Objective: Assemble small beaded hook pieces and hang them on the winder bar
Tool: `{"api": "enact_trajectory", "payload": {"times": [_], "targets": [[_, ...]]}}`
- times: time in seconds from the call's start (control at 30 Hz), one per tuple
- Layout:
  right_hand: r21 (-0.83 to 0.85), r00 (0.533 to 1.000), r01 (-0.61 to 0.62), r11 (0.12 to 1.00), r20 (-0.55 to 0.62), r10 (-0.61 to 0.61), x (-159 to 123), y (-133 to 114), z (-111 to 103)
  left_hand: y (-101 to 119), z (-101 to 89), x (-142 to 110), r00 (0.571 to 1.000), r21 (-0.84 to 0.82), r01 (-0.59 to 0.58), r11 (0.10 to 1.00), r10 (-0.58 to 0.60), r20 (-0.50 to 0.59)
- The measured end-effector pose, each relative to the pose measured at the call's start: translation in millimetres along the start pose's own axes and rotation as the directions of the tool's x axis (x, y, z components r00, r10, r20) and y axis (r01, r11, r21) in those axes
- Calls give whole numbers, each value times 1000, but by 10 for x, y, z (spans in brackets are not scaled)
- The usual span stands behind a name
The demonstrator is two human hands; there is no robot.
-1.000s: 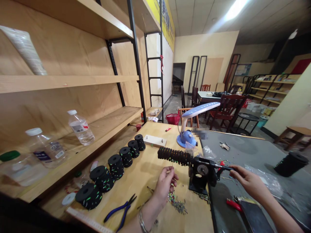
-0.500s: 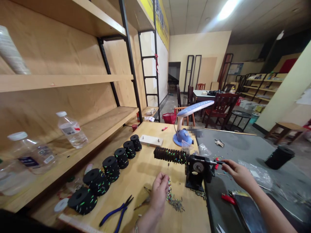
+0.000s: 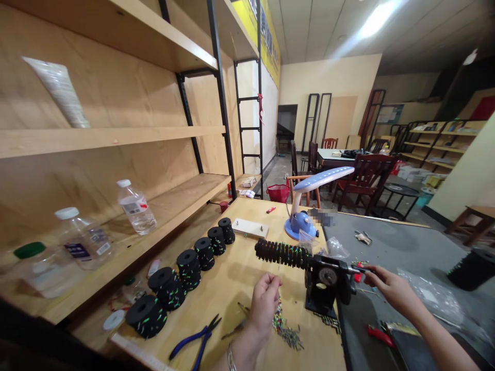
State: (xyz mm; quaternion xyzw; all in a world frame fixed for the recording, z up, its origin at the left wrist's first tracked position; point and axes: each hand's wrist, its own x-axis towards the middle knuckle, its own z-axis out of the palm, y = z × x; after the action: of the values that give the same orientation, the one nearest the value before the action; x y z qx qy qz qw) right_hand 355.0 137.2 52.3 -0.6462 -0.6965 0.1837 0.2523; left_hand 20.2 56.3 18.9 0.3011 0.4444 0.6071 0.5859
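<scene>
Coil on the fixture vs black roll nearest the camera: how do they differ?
The ribbed coil lies horizontal on a shaft in the black fixture; the black roll stands on end on the wooden bench. The coil is longer and slimmer; the roll is squat, its central hole showing. The coil looks ridged, the roll smoother. Both are dark with small coloured bits.

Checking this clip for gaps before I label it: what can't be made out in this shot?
All in the head view:
- What the left hand pinches: hidden by its fingers.
- End of the metal rod at the right hand: hidden by the fingers.
- Black spool: cut off by the right edge.
- Dark flat object: cut off by the bottom edge.
- Pixelated patch beside the desk lamp: blurred out.
</scene>
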Motion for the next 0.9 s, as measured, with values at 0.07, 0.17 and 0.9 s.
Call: {"api": "enact_trajectory", "payload": {"times": [0.07,0.17,0.9], "targets": [[1,1000,-10,1000,5,10,13,3,14,7,14,26,1000,-1,-22,1000,22,1],[19,1000,-6,1000,20,5,21,8,26,9,37,46,999,1,-48,999,48,-6],[9,998,-50,999,50,49,63,32,63,13,116,82,998,-47,-59,997,59,-17]]}}
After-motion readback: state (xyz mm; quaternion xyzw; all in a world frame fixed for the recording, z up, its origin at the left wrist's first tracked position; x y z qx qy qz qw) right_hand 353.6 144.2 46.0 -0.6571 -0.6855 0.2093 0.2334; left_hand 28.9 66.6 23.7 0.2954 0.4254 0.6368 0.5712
